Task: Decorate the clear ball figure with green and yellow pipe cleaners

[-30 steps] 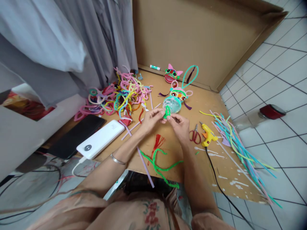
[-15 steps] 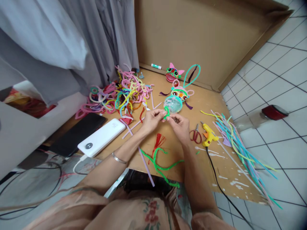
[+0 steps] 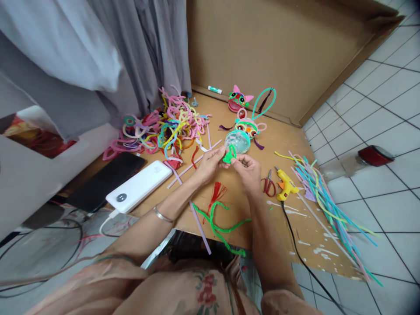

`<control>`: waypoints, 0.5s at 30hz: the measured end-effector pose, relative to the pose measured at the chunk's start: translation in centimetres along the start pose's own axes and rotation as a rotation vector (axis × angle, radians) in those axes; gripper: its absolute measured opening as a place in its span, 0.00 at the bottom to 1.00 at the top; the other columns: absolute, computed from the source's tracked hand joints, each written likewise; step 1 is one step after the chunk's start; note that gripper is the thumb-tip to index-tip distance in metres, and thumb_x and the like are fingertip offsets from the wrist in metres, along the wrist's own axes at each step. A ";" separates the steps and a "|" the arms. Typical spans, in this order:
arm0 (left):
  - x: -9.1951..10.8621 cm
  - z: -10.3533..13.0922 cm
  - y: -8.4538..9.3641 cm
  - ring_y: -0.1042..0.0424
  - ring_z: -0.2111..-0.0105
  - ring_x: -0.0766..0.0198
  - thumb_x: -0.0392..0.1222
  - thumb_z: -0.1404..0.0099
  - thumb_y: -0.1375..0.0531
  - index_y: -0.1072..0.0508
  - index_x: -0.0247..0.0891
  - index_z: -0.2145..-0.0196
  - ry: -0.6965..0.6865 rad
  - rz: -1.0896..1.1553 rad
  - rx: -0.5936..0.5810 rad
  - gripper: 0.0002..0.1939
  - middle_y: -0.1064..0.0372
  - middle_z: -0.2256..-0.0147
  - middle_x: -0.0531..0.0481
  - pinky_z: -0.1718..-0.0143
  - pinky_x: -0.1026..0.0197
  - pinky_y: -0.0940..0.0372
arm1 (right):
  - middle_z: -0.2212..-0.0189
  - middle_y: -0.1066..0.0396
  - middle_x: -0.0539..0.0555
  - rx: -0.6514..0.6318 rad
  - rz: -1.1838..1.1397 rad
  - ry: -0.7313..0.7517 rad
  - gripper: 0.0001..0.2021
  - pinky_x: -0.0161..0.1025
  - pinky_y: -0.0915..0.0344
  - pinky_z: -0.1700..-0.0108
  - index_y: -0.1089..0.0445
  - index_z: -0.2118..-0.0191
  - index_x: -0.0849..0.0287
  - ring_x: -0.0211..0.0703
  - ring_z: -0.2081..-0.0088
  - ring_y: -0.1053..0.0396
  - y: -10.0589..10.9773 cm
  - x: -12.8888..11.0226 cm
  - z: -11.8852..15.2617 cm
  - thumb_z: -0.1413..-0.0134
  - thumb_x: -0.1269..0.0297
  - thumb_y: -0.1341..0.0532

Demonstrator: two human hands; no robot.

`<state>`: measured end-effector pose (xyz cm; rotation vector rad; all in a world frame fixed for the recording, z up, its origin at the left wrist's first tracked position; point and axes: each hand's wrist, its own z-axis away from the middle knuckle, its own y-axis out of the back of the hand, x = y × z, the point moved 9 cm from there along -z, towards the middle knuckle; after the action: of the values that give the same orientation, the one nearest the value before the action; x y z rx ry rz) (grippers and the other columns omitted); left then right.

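Observation:
Between my two hands is a short, bent green pipe cleaner, its loop standing up. My left hand pinches it from the left, and the fingers of my right hand close on its right side. Just beyond them lies a round, clear-and-turquoise piece, touching a decorated animal head with big eyes and pink loops. Nearer to me, more green pipe cleaners and a red tassel rest on the cardboard. My fingertips partly hide the green piece.
A tangle of coloured pipe cleaners lies at left, by a white power bank and a black phone. Scissors, a corded yellow glue gun and straight pipe cleaners are at right. A second animal head stands behind.
The green pipe cleaner has turned between my fingers, so more of its loop and its bunched lower part shows. My hands have shifted slightly to the right.

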<state>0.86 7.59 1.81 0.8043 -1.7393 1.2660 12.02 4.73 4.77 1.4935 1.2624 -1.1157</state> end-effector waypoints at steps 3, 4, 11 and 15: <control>-0.1 0.1 -0.1 0.34 0.78 0.69 0.66 0.50 0.35 0.29 0.34 0.71 0.018 0.001 -0.008 0.28 0.32 0.77 0.52 0.72 0.65 0.37 | 0.83 0.33 0.46 0.022 -0.016 -0.020 0.10 0.33 0.41 0.74 0.31 0.77 0.58 0.32 0.79 0.40 0.3 0.2 -0.1 0.60 0.58 0.35; 0.2 0.1 -0.1 0.34 0.78 0.70 0.64 0.50 0.33 0.28 0.33 0.72 -0.013 -0.042 -0.007 0.27 0.32 0.77 0.53 0.72 0.65 0.37 | 0.83 0.33 0.46 0.019 -0.018 -0.017 0.10 0.33 0.41 0.74 0.32 0.78 0.58 0.32 0.79 0.40 0.2 0.2 -0.1 0.60 0.58 0.35; 2.1 0.5 0.6 0.39 0.78 0.71 0.60 0.45 0.35 0.30 0.34 0.77 -0.170 -0.229 0.058 0.24 0.36 0.80 0.55 0.73 0.67 0.42 | 0.79 0.28 0.49 -0.069 -0.015 -0.058 0.12 0.34 0.36 0.73 0.27 0.72 0.59 0.35 0.77 0.35 -0.4 0.8 0.0 0.56 0.54 0.35; 1.6 0.2 1.5 0.39 0.81 0.72 0.61 0.49 0.33 0.33 0.34 0.78 -0.115 -0.176 0.124 0.25 0.36 0.82 0.55 0.76 0.67 0.43 | 0.76 0.26 0.51 -0.036 0.027 -0.033 0.14 0.36 0.34 0.72 0.26 0.68 0.59 0.36 0.77 0.32 0.0 1.0 -0.1 0.55 0.53 0.36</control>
<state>-1.24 7.83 2.58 1.0970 -1.6500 1.2381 12.12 5.00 3.84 1.4551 1.2300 -1.0903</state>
